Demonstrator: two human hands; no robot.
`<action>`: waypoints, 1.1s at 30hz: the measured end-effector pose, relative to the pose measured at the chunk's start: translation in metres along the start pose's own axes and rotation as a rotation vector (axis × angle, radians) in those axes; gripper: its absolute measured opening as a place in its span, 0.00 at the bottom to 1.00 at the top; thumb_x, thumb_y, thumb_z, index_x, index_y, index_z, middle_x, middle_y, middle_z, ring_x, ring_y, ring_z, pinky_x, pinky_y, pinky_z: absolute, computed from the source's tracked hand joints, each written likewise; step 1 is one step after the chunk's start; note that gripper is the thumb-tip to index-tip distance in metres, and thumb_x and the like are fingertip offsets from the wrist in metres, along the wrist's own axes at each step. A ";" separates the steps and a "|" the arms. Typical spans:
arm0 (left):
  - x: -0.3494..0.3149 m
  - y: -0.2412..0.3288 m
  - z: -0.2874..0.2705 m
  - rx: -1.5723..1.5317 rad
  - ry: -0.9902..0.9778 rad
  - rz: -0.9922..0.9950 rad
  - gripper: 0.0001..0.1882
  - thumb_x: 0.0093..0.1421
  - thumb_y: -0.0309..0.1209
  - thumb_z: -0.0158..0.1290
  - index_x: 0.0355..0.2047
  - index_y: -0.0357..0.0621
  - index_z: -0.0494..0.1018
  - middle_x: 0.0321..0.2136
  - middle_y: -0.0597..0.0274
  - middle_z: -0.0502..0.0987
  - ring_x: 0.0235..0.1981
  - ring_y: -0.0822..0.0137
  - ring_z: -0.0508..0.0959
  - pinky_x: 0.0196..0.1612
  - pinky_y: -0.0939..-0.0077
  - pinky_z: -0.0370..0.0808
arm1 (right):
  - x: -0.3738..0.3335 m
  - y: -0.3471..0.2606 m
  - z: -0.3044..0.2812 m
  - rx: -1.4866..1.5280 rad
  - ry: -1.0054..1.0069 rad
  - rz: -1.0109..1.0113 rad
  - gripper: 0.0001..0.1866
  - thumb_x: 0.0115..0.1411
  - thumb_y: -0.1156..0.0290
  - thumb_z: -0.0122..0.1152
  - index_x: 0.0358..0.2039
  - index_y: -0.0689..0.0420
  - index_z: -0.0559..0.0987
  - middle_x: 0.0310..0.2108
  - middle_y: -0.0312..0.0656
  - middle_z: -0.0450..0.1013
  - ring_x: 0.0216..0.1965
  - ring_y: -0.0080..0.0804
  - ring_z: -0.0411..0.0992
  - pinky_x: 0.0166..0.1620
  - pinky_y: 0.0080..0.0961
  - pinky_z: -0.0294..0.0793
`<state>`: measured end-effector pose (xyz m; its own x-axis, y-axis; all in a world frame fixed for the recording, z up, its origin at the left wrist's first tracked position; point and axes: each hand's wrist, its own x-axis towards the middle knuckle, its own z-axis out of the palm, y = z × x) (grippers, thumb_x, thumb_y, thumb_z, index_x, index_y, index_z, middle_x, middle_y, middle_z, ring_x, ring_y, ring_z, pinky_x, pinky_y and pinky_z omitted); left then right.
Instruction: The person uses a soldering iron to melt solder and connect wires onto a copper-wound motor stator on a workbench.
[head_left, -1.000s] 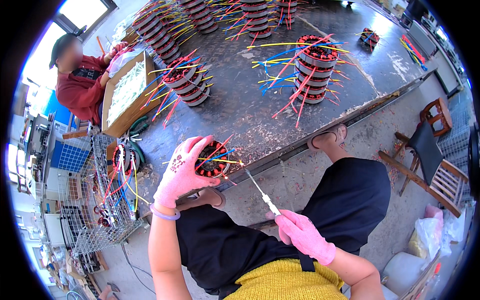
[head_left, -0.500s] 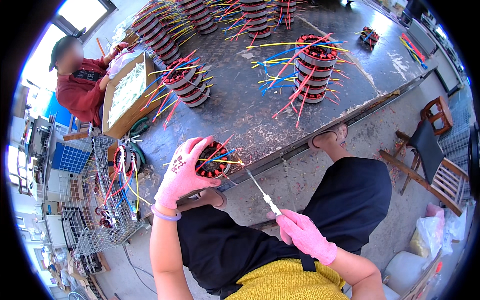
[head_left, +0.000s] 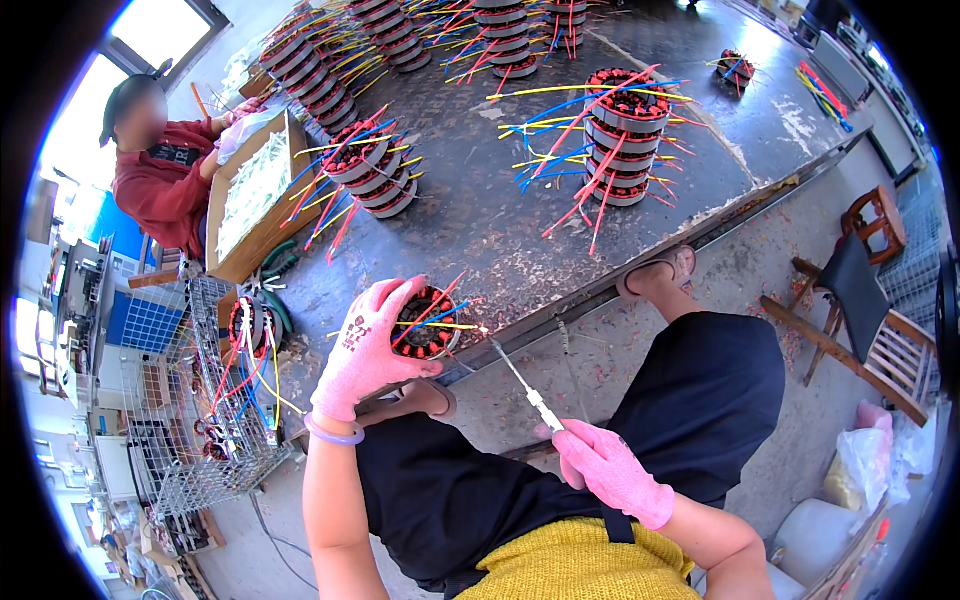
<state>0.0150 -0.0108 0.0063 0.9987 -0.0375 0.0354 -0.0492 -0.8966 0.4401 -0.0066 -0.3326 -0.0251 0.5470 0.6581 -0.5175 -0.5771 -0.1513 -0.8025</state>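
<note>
My left hand (head_left: 370, 345), in a pink glove, curls around the left side of a motor stator (head_left: 432, 340) at the table's near edge. Red windings line its ring, and red, blue and yellow leads stick out of it. Closed low on the right, my pink-gloved right hand (head_left: 608, 470) grips a slim torch-like tool (head_left: 540, 405) with a white grip and a thin metal tube. The tube points up-left at the end of the yellow lead, where a small bright orange glow shows. Whether the tip touches the lead, I cannot tell.
Stator stacks (head_left: 628, 140) with leads stand across the dark table (head_left: 480, 210). Left are pliers (head_left: 272, 270), another stator (head_left: 255, 325), a wire basket (head_left: 190, 430) and a wooden box (head_left: 255, 200) of pale strips, beside a seated person (head_left: 170, 170). A chair (head_left: 860, 310) stands right.
The glow at the lead's end looks slightly brighter. Both hands, the stator and the tool stay almost in the same place.
</note>
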 end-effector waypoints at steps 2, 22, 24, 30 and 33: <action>0.000 -0.001 0.000 0.000 -0.001 0.000 0.53 0.31 0.35 0.75 0.62 0.43 0.66 0.55 0.50 0.69 0.57 0.47 0.69 0.62 0.59 0.66 | 0.000 -0.002 0.000 -0.007 -0.007 0.011 0.21 0.73 0.60 0.45 0.55 0.63 0.74 0.19 0.30 0.64 0.21 0.14 0.59 0.25 0.17 0.59; 0.001 0.001 0.000 0.005 0.007 0.005 0.51 0.31 0.35 0.74 0.61 0.43 0.67 0.54 0.50 0.69 0.57 0.48 0.70 0.61 0.59 0.67 | 0.000 -0.002 -0.001 -0.061 0.012 -0.004 0.20 0.72 0.61 0.43 0.54 0.62 0.75 0.19 0.31 0.65 0.20 0.17 0.61 0.26 0.20 0.62; 0.001 0.001 0.000 0.005 0.006 0.006 0.52 0.31 0.35 0.74 0.61 0.43 0.67 0.54 0.50 0.69 0.57 0.48 0.70 0.61 0.59 0.67 | 0.000 -0.002 -0.001 -0.070 0.007 -0.011 0.20 0.72 0.61 0.43 0.54 0.62 0.75 0.19 0.31 0.64 0.20 0.17 0.61 0.26 0.20 0.62; 0.001 0.001 0.000 0.007 0.004 0.008 0.52 0.31 0.36 0.74 0.61 0.42 0.67 0.54 0.50 0.69 0.57 0.48 0.70 0.61 0.59 0.67 | 0.000 -0.004 -0.001 -0.059 0.004 -0.002 0.20 0.73 0.61 0.43 0.54 0.62 0.74 0.19 0.31 0.64 0.21 0.17 0.61 0.27 0.20 0.62; 0.001 0.001 0.000 0.003 0.003 0.003 0.52 0.31 0.36 0.74 0.61 0.43 0.67 0.54 0.50 0.69 0.57 0.48 0.70 0.61 0.59 0.67 | 0.000 -0.002 -0.001 -0.054 0.005 -0.006 0.20 0.73 0.61 0.44 0.54 0.62 0.74 0.19 0.31 0.64 0.21 0.17 0.61 0.26 0.20 0.62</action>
<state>0.0161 -0.0121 0.0064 0.9985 -0.0391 0.0391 -0.0523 -0.8979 0.4371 -0.0046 -0.3330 -0.0242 0.5533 0.6555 -0.5139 -0.5400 -0.1874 -0.8205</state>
